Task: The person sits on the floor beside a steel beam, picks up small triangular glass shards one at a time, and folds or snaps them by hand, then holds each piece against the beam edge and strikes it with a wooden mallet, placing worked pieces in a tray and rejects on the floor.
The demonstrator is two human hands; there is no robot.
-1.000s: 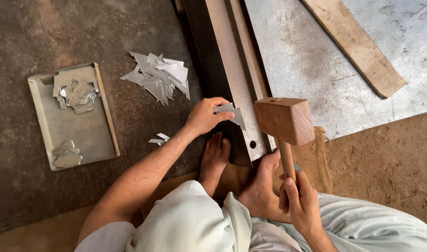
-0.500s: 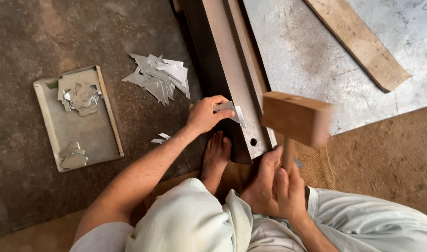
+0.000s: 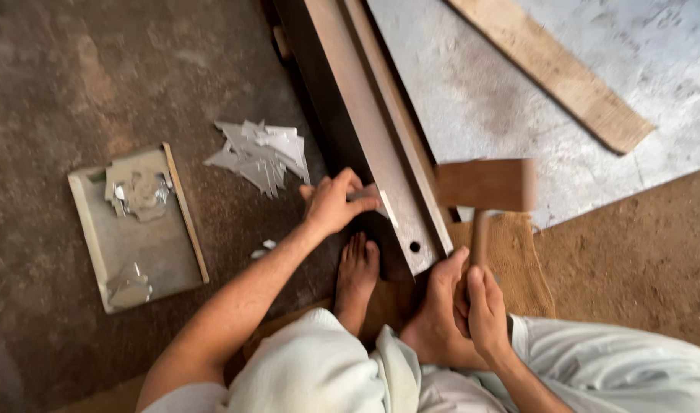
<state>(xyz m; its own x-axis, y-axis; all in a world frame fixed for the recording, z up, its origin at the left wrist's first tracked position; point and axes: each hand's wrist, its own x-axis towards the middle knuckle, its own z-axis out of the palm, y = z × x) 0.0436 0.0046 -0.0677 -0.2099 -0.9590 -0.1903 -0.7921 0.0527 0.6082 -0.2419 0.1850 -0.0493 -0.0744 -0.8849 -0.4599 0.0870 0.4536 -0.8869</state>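
My left hand [image 3: 333, 202] pinches a small sheet-metal piece [image 3: 386, 208] against the edge of a long steel angle bar [image 3: 369, 138] that runs away from me. My right hand [image 3: 483, 306] grips the handle of a wooden mallet [image 3: 487, 186], whose blurred head hangs just right of the bar's near end. My bare feet [image 3: 357, 275] rest on the ground by that end, one of them under my right hand.
A pile of cut metal scraps [image 3: 262, 153] lies left of the bar. Further left sits a flat metal tray [image 3: 132, 229] with a few bent pieces. A large metal sheet [image 3: 518, 99] with a wooden plank [image 3: 552, 69] on it lies to the right.
The mallet head has swung from upright to sideways and dropped toward the bar's end. My left hand keeps the metal piece in place. The view has shifted slightly.
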